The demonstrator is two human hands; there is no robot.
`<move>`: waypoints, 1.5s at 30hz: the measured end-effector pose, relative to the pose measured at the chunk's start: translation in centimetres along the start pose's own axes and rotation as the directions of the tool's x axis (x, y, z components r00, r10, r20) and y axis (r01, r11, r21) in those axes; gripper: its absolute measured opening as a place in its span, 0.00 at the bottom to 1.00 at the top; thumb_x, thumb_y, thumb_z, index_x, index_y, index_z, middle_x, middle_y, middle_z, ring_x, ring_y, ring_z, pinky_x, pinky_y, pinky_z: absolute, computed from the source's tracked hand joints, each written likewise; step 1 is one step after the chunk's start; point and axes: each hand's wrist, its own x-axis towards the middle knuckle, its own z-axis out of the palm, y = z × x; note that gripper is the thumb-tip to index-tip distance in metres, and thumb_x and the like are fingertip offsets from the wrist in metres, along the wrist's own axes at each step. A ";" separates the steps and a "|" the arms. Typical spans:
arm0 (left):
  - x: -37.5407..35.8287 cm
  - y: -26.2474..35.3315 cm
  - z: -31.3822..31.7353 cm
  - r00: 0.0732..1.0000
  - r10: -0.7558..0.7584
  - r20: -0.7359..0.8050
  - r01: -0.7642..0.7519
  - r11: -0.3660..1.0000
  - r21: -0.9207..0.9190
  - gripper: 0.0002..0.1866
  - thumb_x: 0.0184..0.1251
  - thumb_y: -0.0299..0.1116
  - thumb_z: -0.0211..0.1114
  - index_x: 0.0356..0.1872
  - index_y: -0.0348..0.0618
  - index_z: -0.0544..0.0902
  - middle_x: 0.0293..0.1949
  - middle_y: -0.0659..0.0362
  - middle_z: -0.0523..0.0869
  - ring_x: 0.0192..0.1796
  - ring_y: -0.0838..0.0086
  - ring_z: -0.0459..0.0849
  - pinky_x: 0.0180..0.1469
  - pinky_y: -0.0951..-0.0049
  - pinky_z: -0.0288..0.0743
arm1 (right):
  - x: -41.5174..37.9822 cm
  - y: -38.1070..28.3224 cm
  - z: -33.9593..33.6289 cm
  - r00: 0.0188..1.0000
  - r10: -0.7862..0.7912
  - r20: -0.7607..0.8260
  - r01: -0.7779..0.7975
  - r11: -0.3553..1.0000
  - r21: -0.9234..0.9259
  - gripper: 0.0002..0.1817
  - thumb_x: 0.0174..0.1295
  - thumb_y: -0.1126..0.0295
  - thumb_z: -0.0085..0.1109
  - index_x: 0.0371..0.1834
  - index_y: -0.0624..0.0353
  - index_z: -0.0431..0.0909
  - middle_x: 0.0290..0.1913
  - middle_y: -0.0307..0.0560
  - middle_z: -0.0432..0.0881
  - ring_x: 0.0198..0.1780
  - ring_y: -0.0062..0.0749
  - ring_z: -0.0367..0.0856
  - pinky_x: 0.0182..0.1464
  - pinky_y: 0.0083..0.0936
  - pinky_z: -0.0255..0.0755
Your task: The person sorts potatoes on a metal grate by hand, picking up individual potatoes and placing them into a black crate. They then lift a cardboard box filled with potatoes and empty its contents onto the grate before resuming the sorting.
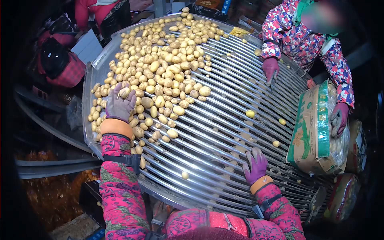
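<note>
Across glossy metal bars (228, 124), smooth rounded potatoes (159, 80)

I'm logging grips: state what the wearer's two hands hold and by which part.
The left hand has a potato at its fingers; whether it is gripped cannot be told. The right hand, spread over the metal bars, holds nothing visible.

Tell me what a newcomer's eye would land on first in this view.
Probably the great heap of potatoes, filling the upper left of the slatted metal table, with the gloved left hand among them. The gloved right hand is spread over the bars at lower right. At upper right, a co-worker's vivid patterned jacket stands out.
</note>
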 end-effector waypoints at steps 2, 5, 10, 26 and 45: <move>3.5 -0.7 -1.2 0.987 -0.095 -0.127 0.091 0.995 -0.043 0.18 0.71 0.44 0.59 0.56 0.50 0.76 0.51 0.61 0.82 0.41 0.68 0.84 0.35 0.74 0.82 | 0.0 0.0 0.0 1.000 0.003 0.001 -0.003 1.000 -0.003 0.30 0.51 0.65 0.64 0.62 0.55 0.72 0.67 0.57 0.67 0.69 0.59 0.63 0.66 0.53 0.58; 8.1 -4.0 -2.1 0.987 0.002 -0.158 0.090 0.816 0.571 0.13 0.65 0.36 0.62 0.49 0.49 0.80 0.49 0.57 0.84 0.41 0.68 0.86 0.32 0.71 0.81 | 0.0 0.1 0.1 1.000 -0.007 -0.007 0.007 1.000 -0.007 0.30 0.51 0.65 0.64 0.61 0.55 0.73 0.67 0.57 0.67 0.68 0.59 0.64 0.66 0.53 0.59; 8.8 -7.2 0.3 0.918 0.040 0.395 -0.309 -0.550 0.776 0.18 0.61 0.31 0.62 0.54 0.56 0.80 0.54 0.50 0.80 0.54 0.53 0.82 0.54 0.58 0.77 | 0.4 -0.1 -0.3 1.000 -0.003 -0.011 0.003 1.000 -0.013 0.29 0.51 0.65 0.63 0.60 0.56 0.73 0.66 0.57 0.68 0.67 0.58 0.65 0.65 0.52 0.60; 8.7 -6.4 -1.0 0.934 0.036 0.354 -0.347 -0.130 0.929 0.22 0.56 0.32 0.68 0.55 0.48 0.80 0.52 0.51 0.84 0.55 0.59 0.83 0.58 0.62 0.76 | -0.4 0.4 0.3 1.000 0.001 -0.029 -0.001 1.000 -0.006 0.29 0.54 0.60 0.62 0.62 0.51 0.73 0.67 0.52 0.67 0.69 0.54 0.63 0.66 0.52 0.58; 3.6 -17.7 13.6 0.821 -0.292 0.490 -0.570 -0.436 0.696 0.26 0.45 0.34 0.75 0.50 0.54 0.80 0.53 0.45 0.77 0.54 0.48 0.79 0.55 0.55 0.76 | -0.2 0.5 0.0 0.999 0.002 -0.038 -0.002 1.000 0.001 0.29 0.54 0.59 0.62 0.61 0.50 0.73 0.66 0.51 0.69 0.69 0.50 0.63 0.65 0.51 0.59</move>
